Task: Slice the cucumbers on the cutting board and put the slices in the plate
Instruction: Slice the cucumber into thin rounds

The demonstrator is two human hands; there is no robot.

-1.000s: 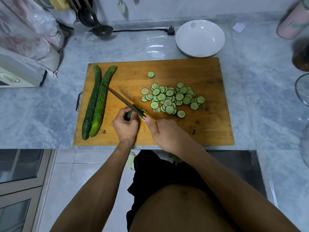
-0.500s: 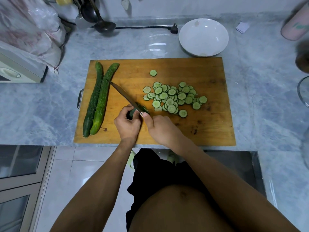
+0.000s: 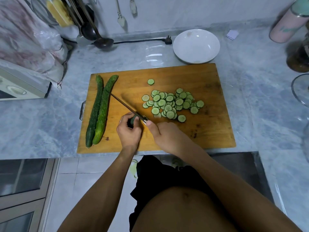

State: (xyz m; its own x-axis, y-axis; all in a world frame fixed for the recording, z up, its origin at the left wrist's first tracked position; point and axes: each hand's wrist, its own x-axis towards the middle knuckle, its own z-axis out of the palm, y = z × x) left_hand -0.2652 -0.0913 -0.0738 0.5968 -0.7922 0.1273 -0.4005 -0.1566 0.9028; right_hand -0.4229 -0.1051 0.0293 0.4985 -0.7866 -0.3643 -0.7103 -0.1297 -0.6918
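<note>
Two whole cucumbers [image 3: 98,111] left on wooden cutting board [image 3: 209,131], slices [image 3: 172,103] heaped centre, white plate [image 3: 196,46] beyond

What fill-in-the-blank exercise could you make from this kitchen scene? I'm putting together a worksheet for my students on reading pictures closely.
1. The white plate beyond the cutting board holds ____ cucumber slices.
2. ____ whole cucumbers lie side by side at the board's left edge.
3. The knife is gripped by the ____ hand.
4. The left hand holds a short cucumber ____ against the blade.

Missing words: no; Two; right; stub
</note>
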